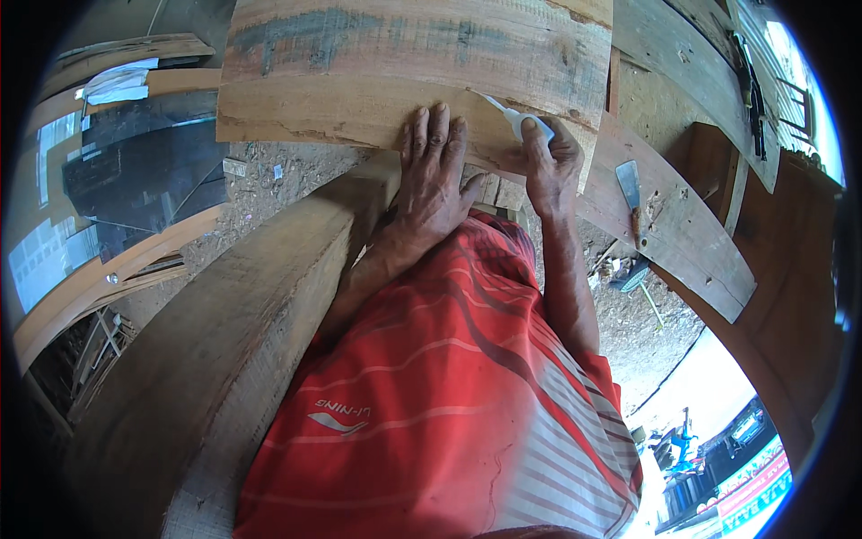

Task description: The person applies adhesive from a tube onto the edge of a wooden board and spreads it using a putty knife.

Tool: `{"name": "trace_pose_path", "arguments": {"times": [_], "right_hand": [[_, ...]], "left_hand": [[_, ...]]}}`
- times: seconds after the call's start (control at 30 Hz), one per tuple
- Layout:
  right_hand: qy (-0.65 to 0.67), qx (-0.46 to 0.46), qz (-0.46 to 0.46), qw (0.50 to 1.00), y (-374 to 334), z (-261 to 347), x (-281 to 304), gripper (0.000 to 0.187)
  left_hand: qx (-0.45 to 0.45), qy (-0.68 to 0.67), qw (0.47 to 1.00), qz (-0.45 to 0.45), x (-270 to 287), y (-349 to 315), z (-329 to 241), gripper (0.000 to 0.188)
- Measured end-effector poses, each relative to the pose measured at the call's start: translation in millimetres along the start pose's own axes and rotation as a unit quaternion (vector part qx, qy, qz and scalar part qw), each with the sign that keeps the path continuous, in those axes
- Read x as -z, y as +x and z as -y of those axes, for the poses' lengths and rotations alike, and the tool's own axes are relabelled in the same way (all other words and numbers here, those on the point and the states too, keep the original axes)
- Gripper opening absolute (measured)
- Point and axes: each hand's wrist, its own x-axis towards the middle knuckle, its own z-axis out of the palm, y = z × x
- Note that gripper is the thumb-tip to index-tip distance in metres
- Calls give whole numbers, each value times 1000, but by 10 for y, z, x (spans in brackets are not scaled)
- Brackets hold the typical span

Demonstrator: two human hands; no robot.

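A wide wooden board [323, 103] with dark grey stains lies across the top of the view. My left hand [434, 171] rests on its near edge with the fingers stretched out flat. To the right, my right hand [554, 162] is closed around a small white glue bottle [528, 125]. The bottle's long thin nozzle tilts toward the left and its tip is at the board's surface, by a line in the wood. Whether any glue is coming out is too small to tell.
A thick timber beam [242, 296] runs beside my left arm. On a plank [682, 234] to the right lies a putty knife [630, 198]. A glass-paned wooden frame [135, 180] stands at the left. Debris litters the ground [278, 184].
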Motion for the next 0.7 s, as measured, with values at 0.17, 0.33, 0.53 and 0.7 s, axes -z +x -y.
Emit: {"name": "trace_pose_path", "arguments": {"times": [0.17,0.33,0.53,0.7], "right_hand": [[-7,13,-4,1000,15,-45,3,34],[-2,7,-7,1000,-22,-20,33,34],[14,4,-18,1000,-47,-11,46,34],[-2,15,-18,1000,-27,-111,109,34]], "left_hand": [[-2,3,1000,1,-4,-3,14,87],[1,-1,1000,1,-13,-6,16,88],[-1,-6,1000,-2,-11,-1,15,89],[-7,-2,1000,-4,9,10,3,89]]}}
